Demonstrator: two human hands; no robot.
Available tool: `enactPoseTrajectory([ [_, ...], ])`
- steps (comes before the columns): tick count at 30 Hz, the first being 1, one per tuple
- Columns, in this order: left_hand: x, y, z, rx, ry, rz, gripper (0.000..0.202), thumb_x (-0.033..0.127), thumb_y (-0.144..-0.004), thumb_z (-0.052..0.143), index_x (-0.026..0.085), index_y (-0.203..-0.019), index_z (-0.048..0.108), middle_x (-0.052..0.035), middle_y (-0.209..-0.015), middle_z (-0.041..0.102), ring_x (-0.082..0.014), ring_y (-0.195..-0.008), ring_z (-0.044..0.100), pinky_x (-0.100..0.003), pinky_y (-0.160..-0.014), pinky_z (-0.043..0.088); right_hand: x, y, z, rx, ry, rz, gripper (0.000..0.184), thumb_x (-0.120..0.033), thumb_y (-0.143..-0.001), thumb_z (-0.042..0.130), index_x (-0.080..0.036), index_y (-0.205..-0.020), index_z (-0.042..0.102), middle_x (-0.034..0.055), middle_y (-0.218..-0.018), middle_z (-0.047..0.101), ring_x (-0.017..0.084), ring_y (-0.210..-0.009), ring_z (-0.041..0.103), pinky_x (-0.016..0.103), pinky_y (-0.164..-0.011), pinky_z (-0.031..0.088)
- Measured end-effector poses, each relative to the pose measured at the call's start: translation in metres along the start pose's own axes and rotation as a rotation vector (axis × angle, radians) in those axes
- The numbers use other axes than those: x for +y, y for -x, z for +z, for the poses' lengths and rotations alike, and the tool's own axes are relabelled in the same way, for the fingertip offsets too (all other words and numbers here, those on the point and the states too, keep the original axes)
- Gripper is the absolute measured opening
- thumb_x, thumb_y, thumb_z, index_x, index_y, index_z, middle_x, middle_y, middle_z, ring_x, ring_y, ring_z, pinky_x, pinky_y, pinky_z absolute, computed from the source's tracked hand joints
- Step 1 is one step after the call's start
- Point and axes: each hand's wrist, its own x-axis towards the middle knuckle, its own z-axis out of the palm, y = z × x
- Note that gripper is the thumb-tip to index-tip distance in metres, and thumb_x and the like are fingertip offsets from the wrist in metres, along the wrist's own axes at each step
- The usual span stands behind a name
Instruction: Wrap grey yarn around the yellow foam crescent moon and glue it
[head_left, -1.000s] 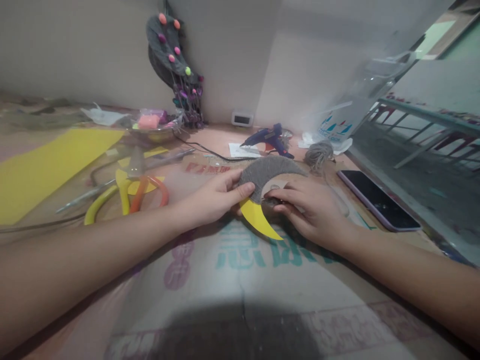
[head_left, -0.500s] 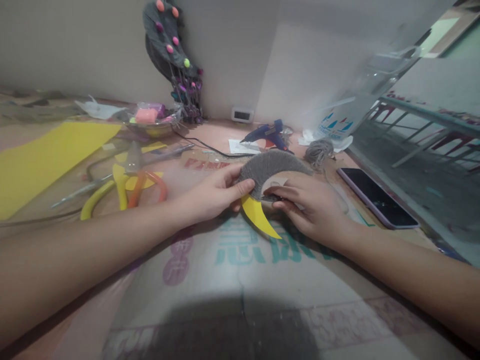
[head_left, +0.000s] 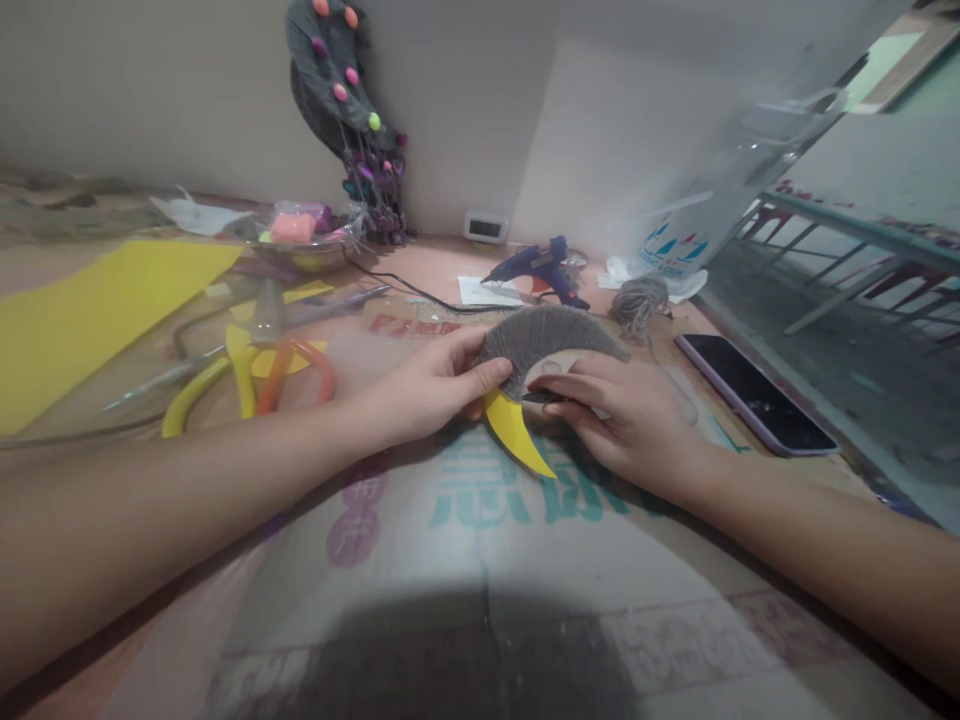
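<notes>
A crescent moon (head_left: 551, 335), mostly wrapped in grey yarn, is held over the cardboard sheet. Its near tip (head_left: 519, 437) is bare yellow. My left hand (head_left: 457, 375) grips the crescent at its left side, with the thumb on top where the yarn meets the yellow. My right hand (head_left: 615, 405) is closed inside the curve, thumb and fingers pinching the grey yarn (head_left: 541, 397) close to the wrapped edge. How the yarn runs behind the fingers is hidden.
Scissors and pliers with yellow and orange handles (head_left: 240, 375) lie left, near yellow sheets (head_left: 112, 320). Behind are a blue glue gun (head_left: 532, 265), a grey yarn ball (head_left: 640, 305) and a clear bottle (head_left: 697, 220). A phone (head_left: 754, 392) lies right. A beaded grey crescent (head_left: 322, 75) leans on the wall.
The yellow tip has shifted very slightly left. Both hands keep nearly the same place and hold.
</notes>
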Motion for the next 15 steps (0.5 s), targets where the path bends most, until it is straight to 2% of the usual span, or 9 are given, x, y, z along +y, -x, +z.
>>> enactPoseTrajectory([
  [15, -0.0006, 0.0001, -0.0004, -0.02, 0.048, 0.006, 0.015, 0.031, -0.086, 0.061, 0.018, -0.095, 0.057, 0.0043, -0.07, 0.049, -0.0053, -0.051, 0.043, -0.018, -0.046, 0.037, 0.0019, 0.0029, 0.0019, 0.024, -0.054, 0.031, 0.025, -0.03, -0.095, 0.047, -0.018, -0.111, 0.061, 0.0108, -0.092, 0.069, 0.023, -0.088, 0.065, 0.036, -0.073, 0.049],
])
